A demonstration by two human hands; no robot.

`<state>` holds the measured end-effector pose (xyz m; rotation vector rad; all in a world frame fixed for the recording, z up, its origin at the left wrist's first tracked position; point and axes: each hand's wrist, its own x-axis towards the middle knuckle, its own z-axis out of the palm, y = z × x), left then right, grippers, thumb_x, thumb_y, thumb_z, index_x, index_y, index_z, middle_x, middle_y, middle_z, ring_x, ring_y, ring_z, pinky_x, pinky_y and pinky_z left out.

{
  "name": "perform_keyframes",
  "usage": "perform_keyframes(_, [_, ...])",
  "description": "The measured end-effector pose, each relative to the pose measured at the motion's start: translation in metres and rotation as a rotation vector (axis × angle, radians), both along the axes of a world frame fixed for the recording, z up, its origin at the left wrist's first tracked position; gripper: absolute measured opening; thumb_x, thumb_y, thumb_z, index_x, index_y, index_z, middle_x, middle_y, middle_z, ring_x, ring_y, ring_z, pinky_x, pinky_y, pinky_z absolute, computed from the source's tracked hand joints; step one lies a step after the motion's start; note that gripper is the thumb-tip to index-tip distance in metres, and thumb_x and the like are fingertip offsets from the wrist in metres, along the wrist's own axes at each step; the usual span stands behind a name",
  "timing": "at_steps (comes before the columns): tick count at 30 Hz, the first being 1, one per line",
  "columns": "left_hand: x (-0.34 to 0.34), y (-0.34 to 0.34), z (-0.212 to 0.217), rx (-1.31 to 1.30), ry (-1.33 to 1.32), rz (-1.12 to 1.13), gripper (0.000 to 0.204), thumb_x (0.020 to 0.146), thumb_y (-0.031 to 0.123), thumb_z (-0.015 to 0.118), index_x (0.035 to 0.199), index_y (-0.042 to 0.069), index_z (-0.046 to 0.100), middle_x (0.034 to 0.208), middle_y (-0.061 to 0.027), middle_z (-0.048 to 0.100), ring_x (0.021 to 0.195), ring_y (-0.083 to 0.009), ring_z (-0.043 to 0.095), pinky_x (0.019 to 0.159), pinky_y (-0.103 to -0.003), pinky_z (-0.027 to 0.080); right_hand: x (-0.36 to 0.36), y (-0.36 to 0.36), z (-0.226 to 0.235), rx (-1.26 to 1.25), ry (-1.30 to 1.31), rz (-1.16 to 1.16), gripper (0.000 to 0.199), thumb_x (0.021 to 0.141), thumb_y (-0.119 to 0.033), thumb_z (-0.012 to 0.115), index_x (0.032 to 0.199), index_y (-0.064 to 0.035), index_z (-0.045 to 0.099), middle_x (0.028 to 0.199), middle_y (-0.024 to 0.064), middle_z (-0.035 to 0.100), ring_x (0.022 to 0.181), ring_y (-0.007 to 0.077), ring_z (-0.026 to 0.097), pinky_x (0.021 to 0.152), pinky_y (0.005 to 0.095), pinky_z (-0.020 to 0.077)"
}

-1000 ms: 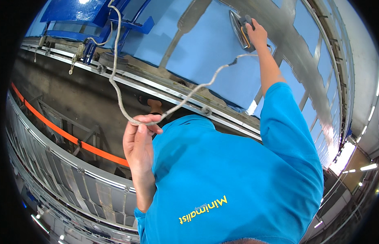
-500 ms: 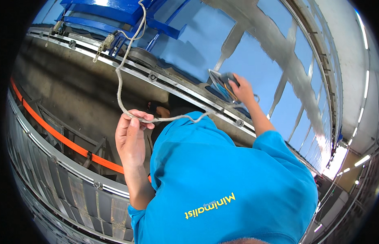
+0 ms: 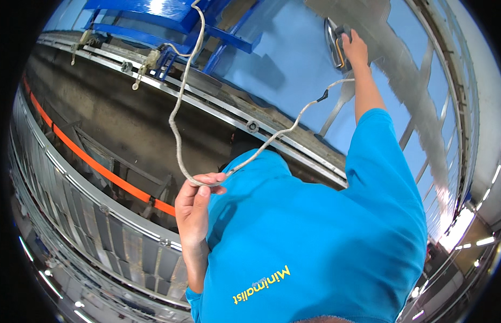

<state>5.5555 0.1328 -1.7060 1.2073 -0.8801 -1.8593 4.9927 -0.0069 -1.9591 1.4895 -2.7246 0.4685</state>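
My right hand point(image 3: 357, 49) is closed around the handle of a dark clothes iron point(image 3: 336, 51) with a shiny metal soleplate. The iron is out over the long light-blue table surface point(image 3: 301, 67); whether its soleplate touches the surface I cannot tell. A pale cord point(image 3: 179, 110) comes from the iron, sags in front of my body and rises towards the blue frame at the upper left. My left hand point(image 3: 195, 202) pinches this cord between thumb and fingers at the bottom of its loop.
A blue metal frame point(image 3: 229, 36) stands at the upper left, over the table. A metal rail point(image 3: 218, 105) with round knobs edges the table. Grey patches point(image 3: 393, 67) streak the blue surface. Behind the aisle, an orange strip point(image 3: 105, 175) runs along another long table point(image 3: 121, 226).
My right hand has carried the iron away from the table edge, farther out over the blue surface. The cord stretches out after it. My left hand keeps hold of the cord.
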Motion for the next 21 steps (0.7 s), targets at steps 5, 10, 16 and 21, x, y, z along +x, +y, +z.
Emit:
perform_keyframes(5, [0.005, -0.053, -0.003, -0.031, -0.008, 0.066, 0.020, 0.103, 0.015, 0.051, 0.115, 0.000, 0.057, 0.112, -0.0168, 0.064, 0.098, -0.0214, 0.061, 0.086, -0.037, 0.050, 0.093, 0.041, 0.036, 0.117, -0.100, 0.061, 0.041, 0.097, -0.041, 0.052, 0.129, -0.0158, 0.054, 0.100, 0.0220, 0.065, 0.093, 0.0426, 0.063, 0.075, 0.0538, 0.0498])
perform_keyframes(10, [0.000, -0.113, -0.015, -0.122, 0.005, 0.169, 0.021, 0.104, 0.015, 0.049, 0.112, -0.002, 0.058, 0.108, -0.0170, 0.064, 0.098, -0.0211, 0.062, 0.083, -0.036, 0.050, 0.209, 0.123, 0.047, 0.112, -0.143, 0.401, 0.042, 0.089, -0.028, 0.068, 0.129, -0.0163, 0.060, 0.084, 0.0125, 0.058, 0.074, 0.0329, 0.061, 0.062, 0.0451, 0.0492])
perform_keyframes(16, [-0.007, -0.128, -0.028, -0.037, -0.017, 0.180, 0.022, 0.104, 0.016, 0.048, 0.115, -0.001, 0.058, 0.110, -0.0161, 0.064, 0.097, -0.0203, 0.062, 0.083, -0.034, 0.051, 0.185, 0.052, 0.036, -0.019, -0.065, 0.358, 0.041, 0.091, -0.030, 0.067, 0.129, -0.0169, 0.060, 0.084, 0.0122, 0.058, 0.074, 0.0336, 0.062, 0.062, 0.0455, 0.0502])
perform_keyframes(21, [-0.005, -0.136, -0.019, -0.026, -0.021, 0.107, 0.022, 0.104, 0.016, 0.049, 0.116, 0.000, 0.059, 0.113, -0.0176, 0.066, 0.096, -0.0201, 0.063, 0.085, -0.034, 0.051, 0.077, -0.065, 0.006, -0.027, -0.005, 0.147, 0.044, 0.095, -0.039, 0.057, 0.131, -0.0138, 0.057, 0.099, 0.0197, 0.066, 0.092, 0.0402, 0.065, 0.074, 0.0506, 0.0523])
